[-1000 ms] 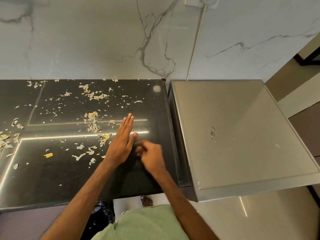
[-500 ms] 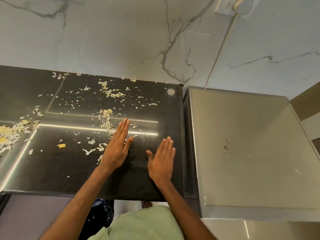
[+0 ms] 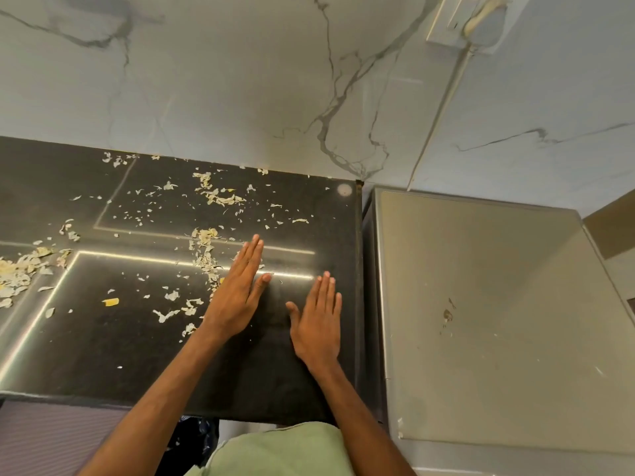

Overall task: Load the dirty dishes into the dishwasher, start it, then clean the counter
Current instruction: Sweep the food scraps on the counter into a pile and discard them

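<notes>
both hands, left hand [image 3: 237,300] and right hand [image 3: 318,322], lie flat and spread on the black tabletop [image 3: 103,352] strewn with peels [image 3: 206,249], beside a steel appliance [image 3: 481,321] under a marble wall [image 3: 240,80].

- The counter [image 3: 103,338] is glossy black, crossed by thin bright lines of reflected light.
- The scraps [image 3: 206,249] strewn over it are pale cream and off-white, with one bright yellow bit [image 3: 110,301] among them.
- The wall [image 3: 240,80] is white marble with dark grey veins.
- The appliance top [image 3: 481,321] is dull silver-grey steel, flecked with small dark spots.
- The cloth [image 3: 281,451] at the bottom edge is pale green.
- The socket plate [image 3: 446,22] and its cable [image 3: 443,97] are white.
</notes>
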Demonstrator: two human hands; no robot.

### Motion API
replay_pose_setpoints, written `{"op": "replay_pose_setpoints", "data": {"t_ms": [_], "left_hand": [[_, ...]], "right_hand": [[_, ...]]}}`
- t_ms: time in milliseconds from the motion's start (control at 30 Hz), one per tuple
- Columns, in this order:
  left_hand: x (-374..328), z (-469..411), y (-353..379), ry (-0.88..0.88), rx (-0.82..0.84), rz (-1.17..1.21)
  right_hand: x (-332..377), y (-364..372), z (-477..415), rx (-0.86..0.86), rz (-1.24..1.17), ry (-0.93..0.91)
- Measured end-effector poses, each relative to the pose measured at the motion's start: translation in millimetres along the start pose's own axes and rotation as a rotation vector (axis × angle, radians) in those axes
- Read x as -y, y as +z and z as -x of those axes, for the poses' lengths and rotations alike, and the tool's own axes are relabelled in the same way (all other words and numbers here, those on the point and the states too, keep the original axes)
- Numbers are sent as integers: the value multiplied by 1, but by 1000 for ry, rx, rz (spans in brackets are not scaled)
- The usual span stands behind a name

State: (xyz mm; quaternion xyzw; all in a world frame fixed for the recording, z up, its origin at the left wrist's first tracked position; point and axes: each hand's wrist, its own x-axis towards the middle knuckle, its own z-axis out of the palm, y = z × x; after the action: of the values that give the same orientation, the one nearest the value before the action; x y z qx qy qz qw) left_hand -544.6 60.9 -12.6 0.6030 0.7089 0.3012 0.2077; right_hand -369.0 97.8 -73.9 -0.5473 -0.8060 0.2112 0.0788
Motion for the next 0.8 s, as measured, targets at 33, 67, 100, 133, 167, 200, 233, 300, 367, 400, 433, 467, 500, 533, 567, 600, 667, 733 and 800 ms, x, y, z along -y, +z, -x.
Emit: {"op": "replay_pose_setpoints", "data": {"t_ms": [33,67,100,133,167,200,233,300,367,400,433,467,500,533,567,600,667,733,800], "left_hand": [[-3,-4,1,8,5,-4],[-5,-9,1,15,5,-10],[-7,-14,1,18,7,-14],[-9,-18,0,19,6,-16],[-10,-23,-1,19,-1,-15],[-11,-25,-3,18,-13,-8],[-11,-29,-5,17,-27,-2],[-11,-34,-8,21,-37,2],[-11,-38,-11,20,-28,-1],[-9,-40,-12,17,-25,-5],[-8,-40,-13,13,-27,-7],[-7,-42,-15,9,-35,-5],[-6,-44,-17,3,-42,0],[-5,-45,-19,-5,-46,4],[-5,-47,-21,-13,-49,7],[-4,-48,-23,-18,-49,8],[-4,-49,-25,-23,-47,0],[-3,-50,-27,-25,-45,-12],[-1,-50,-30,-33,-51,-16]], "right_hand": [[5,-3,-12,12,-127,-50],[6,-7,-25,7,-255,-75],[1,-13,-37,-43,-341,-54],[-7,-18,-46,-113,-368,13],[-17,-22,-52,-160,-348,92],[-26,-24,-54,-156,-306,146],[-32,-25,-56,-119,-259,165],[-36,-23,-63,-69,-235,162],[-34,-29,-82,-77,-313,185],[-32,-34,-96,-87,-362,200],[-33,-40,-109,-87,-409,208],[-34,-46,-124,-74,-453,209],[-38,-50,-138,-58,-485,205],[-42,-54,-151,-40,-508,192],[-46,-56,-164,-29,-526,175],[-48,-58,-175,-27,-534,157],[-52,-61,-200,-13,-524,128],[-54,-66,-223,14,-510,117],[-56,-69,-244,23,-461,92]]}}
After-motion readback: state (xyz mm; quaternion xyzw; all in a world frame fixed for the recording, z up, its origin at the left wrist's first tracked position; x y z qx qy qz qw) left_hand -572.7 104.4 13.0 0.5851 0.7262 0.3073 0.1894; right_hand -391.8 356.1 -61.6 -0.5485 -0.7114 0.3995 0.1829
